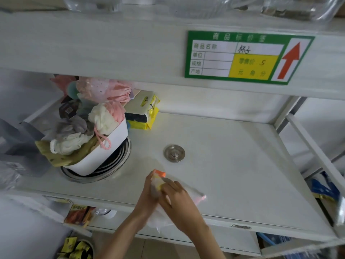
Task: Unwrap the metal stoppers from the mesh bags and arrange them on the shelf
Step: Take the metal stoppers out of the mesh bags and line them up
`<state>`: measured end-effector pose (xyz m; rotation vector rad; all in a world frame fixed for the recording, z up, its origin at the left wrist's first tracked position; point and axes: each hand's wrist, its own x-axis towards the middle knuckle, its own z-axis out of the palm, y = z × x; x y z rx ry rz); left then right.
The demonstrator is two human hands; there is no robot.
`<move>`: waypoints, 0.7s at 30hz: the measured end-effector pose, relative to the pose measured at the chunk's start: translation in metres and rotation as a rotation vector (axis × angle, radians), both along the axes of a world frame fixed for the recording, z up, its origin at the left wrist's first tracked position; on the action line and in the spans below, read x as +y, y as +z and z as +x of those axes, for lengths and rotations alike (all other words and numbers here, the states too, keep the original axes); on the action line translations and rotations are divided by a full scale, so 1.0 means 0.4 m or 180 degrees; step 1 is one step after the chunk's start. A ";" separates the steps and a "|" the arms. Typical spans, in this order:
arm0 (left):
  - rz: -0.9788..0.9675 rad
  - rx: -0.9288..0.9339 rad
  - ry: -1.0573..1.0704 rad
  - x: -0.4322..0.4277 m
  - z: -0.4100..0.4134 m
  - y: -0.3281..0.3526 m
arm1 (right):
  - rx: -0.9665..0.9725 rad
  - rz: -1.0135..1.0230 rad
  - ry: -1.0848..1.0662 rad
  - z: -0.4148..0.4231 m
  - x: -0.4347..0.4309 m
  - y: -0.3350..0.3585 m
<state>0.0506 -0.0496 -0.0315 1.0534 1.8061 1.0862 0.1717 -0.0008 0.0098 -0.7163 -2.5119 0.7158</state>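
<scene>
A white tub [110, 144] heaped with cloths stands left on the shelf [233, 165]; one bare metal stopper [174, 153] lies mid-shelf. Left hand [149, 193] and right hand [179, 200] meet at the front edge, both gripping a mesh bag [158, 181].

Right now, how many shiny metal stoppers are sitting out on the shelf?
1. A bare metal stopper lies flat mid-shelf, beyond the hands. Another may be hidden in the mesh bag that the left hand and right hand hold.
</scene>
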 end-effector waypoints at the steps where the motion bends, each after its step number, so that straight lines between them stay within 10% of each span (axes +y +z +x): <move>1: 0.0127 0.0051 -0.0021 -0.003 0.002 -0.006 | 0.0078 0.0047 0.0034 0.006 -0.011 -0.005; 11: 0.0132 -0.0336 0.0163 -0.017 0.051 -0.014 | 0.0531 -0.1356 -0.0997 0.016 -0.014 -0.021; 21: 0.0338 -0.0926 0.0194 -0.011 0.077 -0.006 | -0.1176 -0.0767 -0.1092 -0.005 0.070 -0.011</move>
